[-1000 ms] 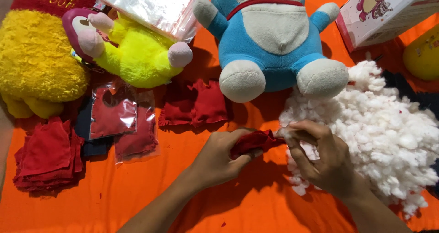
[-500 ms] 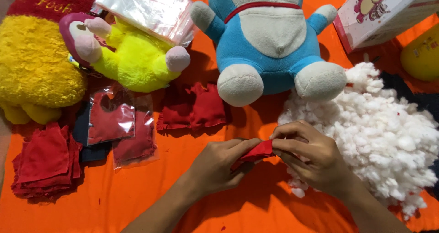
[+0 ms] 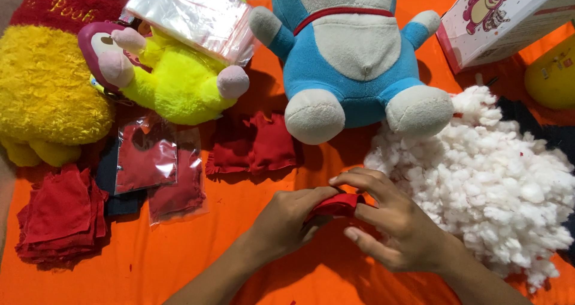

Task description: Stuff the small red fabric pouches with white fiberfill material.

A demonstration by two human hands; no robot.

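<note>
Since half a second ago, both hands have stayed joined over the small red cloth piece (image 3: 336, 205), the right hand's fingers spreading a little more over it; the toys and fabric around them have not shifted.

Head view, looking down on an orange tabletop (image 3: 239, 221). Just below centre, the left hand (image 3: 287, 218) comes in from 7 o'clock and the right hand (image 3: 392, 224) from 5 o'clock. They meet around the red cloth piece, which shows only as a small fold between them. The left hand's fingers are closed on its left end, pinching it. The right hand's fingers (image 3: 359, 179) curl over the top of the cloth and its thumb lies beneath, so this hand grips it as well.

At 3 o'clock from the hands, touching the right hand's far side, lies a large heap of white stuffing (image 3: 497, 185). At 12 o'clock sits a blue and white plush toy (image 3: 353, 47), its feet pointing toward the hands. Between that toy and the hands, slightly toward 11 o'clock, lie flat red cloth pieces (image 3: 251, 143). At 10 o'clock are a yellow-green plush toy (image 3: 173, 83) with clear plastic bags (image 3: 191, 14) on it, and a yellow and red plush toy (image 3: 45, 83). At 9 o'clock lie bagged red pieces (image 3: 147, 161) and a stack of red cloth (image 3: 60, 218). A pink and white box (image 3: 509, 17) sits at 1 o'clock.
</note>
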